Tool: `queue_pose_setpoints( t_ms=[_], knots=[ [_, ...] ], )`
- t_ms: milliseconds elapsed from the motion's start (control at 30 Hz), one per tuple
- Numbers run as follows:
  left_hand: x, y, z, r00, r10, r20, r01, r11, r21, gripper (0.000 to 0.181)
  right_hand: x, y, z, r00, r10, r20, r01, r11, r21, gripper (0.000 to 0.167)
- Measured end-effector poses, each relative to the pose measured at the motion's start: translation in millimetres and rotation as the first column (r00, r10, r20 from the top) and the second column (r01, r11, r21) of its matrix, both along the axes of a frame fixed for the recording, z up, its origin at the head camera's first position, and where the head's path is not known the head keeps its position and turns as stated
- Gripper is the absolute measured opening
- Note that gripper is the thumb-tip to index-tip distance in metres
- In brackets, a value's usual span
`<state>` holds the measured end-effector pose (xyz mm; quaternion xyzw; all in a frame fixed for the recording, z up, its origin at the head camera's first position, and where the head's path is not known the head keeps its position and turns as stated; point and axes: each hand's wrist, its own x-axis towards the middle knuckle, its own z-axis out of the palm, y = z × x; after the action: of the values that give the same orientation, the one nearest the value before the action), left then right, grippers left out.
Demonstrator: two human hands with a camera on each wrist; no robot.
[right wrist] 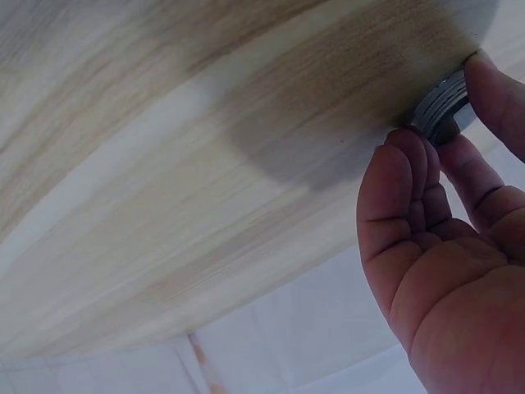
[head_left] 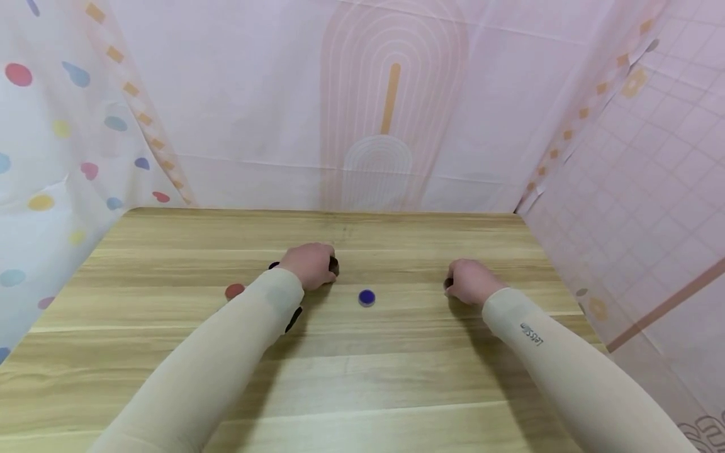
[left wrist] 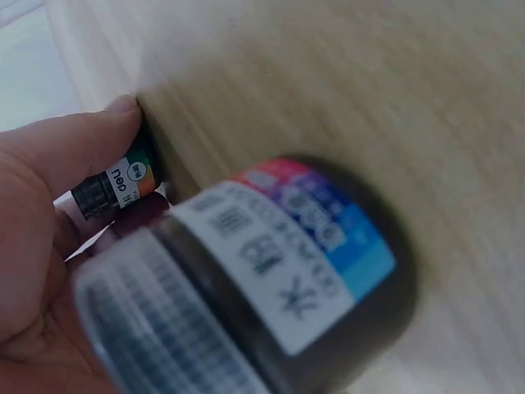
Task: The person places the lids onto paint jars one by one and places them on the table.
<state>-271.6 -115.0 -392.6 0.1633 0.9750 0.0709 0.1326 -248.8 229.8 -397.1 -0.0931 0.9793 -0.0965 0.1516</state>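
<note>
In the head view my left hand (head_left: 310,265) grips a small dark paint jar (head_left: 334,266) above the left-middle of the table. The left wrist view shows this jar's label in white, green and orange, with the thumb along one side. Opposite, my right hand (head_left: 472,281) pinches a lid (right wrist: 443,103), round, grey and ridged, between thumb and fingertips; the fingers partly hide it. Between the hands stands a blue-topped paint jar (head_left: 367,297). Close to the left wrist camera is another paint jar (left wrist: 279,263) with a clear ridged lid and dark contents.
A red-topped jar (head_left: 235,291) stands left of the left forearm. Dark jars, one beyond the wrist (head_left: 274,265) and one beside the sleeve (head_left: 293,319), are partly covered by the arm. Patterned cloth hangs (head_left: 255,113) along the wooden table's (head_left: 362,390) back and sides.
</note>
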Motion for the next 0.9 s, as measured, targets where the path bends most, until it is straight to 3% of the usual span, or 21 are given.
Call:
queue_pose_setpoints(
  t_ms=[600,900],
  knots=[
    [2.2,-0.2,0.7,0.998,0.044,0.042,-0.046,0.997,0.057,0.024,1.2,-1.0,-0.3,1.000,-0.001,0.001,0.001,1.000,-0.002,0.011],
    [1.3,-2.2,0.0,0.999,0.034,0.038,-0.036,0.998,0.051,0.026,3.2,-2.8,1.1,1.000,-0.010,0.008,0.010,1.000,-0.009,0.012]
  ],
)
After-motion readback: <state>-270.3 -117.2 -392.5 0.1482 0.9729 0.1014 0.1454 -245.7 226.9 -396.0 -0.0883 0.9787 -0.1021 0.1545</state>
